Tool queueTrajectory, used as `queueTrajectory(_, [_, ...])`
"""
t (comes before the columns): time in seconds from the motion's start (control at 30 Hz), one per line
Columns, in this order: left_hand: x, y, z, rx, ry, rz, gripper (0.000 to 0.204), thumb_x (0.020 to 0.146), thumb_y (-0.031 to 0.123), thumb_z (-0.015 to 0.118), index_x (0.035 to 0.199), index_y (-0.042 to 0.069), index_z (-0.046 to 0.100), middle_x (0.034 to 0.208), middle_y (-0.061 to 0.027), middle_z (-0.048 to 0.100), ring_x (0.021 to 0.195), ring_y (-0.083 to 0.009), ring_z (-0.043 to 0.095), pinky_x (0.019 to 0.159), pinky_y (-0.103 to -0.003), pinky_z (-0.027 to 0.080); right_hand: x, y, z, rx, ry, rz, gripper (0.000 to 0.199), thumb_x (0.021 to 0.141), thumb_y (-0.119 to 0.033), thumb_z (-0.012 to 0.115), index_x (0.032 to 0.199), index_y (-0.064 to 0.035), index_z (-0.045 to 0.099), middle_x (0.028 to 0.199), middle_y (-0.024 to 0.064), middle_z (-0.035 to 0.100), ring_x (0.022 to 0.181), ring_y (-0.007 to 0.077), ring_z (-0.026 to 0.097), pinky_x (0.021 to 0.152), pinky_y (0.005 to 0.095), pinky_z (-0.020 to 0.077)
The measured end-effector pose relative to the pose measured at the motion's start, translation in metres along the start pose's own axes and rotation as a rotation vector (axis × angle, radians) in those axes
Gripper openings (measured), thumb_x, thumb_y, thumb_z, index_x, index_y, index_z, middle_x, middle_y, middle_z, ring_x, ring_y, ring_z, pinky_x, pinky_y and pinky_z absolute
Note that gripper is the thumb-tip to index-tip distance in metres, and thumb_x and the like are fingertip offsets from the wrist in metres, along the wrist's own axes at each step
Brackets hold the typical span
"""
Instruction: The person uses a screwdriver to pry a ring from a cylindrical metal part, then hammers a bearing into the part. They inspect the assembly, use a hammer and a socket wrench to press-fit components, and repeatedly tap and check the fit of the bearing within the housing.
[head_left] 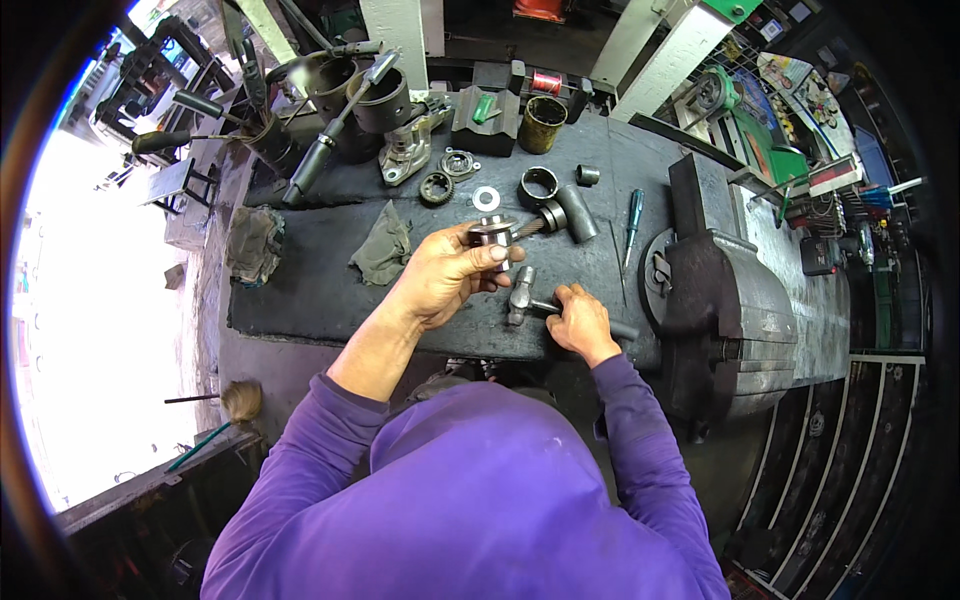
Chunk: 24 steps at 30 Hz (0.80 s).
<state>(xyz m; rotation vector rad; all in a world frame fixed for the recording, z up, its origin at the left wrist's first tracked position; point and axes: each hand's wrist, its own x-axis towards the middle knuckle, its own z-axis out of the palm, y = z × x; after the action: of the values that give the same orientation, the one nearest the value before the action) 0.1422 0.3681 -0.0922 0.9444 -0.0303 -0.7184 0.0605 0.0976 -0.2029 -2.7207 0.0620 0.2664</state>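
Observation:
My left hand [445, 277] grips a shiny flanged metal part [491, 232] and holds it up over the dark bench, thumb across its front. Beyond it a splined shaft with a dark collar [551, 215] points to the right; whether it joins the held part I cannot tell. My right hand [582, 322] is closed round the handle of a ball-peen hammer [521, 295], whose head lies at the bench's front. Near the held part are a flat washer [486, 198], a metal ring [538, 184] and a grey tube [577, 213].
A large bench vise [735, 320] stands at the right, with a blue screwdriver [634, 225] to its left. Cloth rags [382, 245] lie left of my hand. A toothed ring [436, 188], a cast housing [408, 150], a V-block [485, 122] and tool cups [380, 103] stand farther back.

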Motion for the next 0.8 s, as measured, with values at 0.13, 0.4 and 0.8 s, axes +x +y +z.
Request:
queueTrajectory(0.13, [0.003, 0.0, -0.004, -0.073, -0.05, -0.085, 0.033, 0.104, 0.022, 0.074, 0.129, 0.002, 0.067, 0.114, -0.0096, 0.076, 0.085, -0.0146, 0.072, 0.079, -0.028, 0.059, -0.033, -0.027, -0.035, 0.449, -0.02, 0.237, 0.022, 0.09, -0.017, 0.069, 0.104, -0.0006, 0.068, 0.078, 0.0131, 0.067, 0.073, 0.0303, 0.07, 0.07, 0.0444, 0.0558])
queueTrajectory(0.4, [0.021, -0.014, 0.042, -0.026, -0.051, -0.085, 0.027, 0.101, 0.023, 0.079, 0.119, 0.005, 0.07, 0.098, -0.0018, 0.073, 0.085, -0.0137, 0.071, 0.077, -0.028, 0.057, -0.155, -0.02, -0.194, 1.375, 0.149, 0.221, 0.019, 0.109, -0.021, 0.064, 0.111, -0.0022, 0.062, 0.081, 0.0055, 0.06, 0.063, 0.0126, 0.057, 0.056, 0.0278, 0.0479])
queueTrajectory(0.8, [0.228, -0.105, 0.223, 0.783, 0.061, 0.535, 0.05, 0.08, 0.003, 0.09, 0.126, -0.002, 0.073, 0.116, -0.007, 0.079, 0.107, -0.0146, 0.072, 0.099, -0.032, 0.056, -0.193, 0.146, -0.37, 0.621, 0.545, 0.086, 0.031, 0.113, -0.026, 0.061, 0.125, 0.0016, 0.067, 0.084, -0.0001, 0.058, 0.07, 0.0082, 0.051, 0.062, 0.0251, 0.0435])
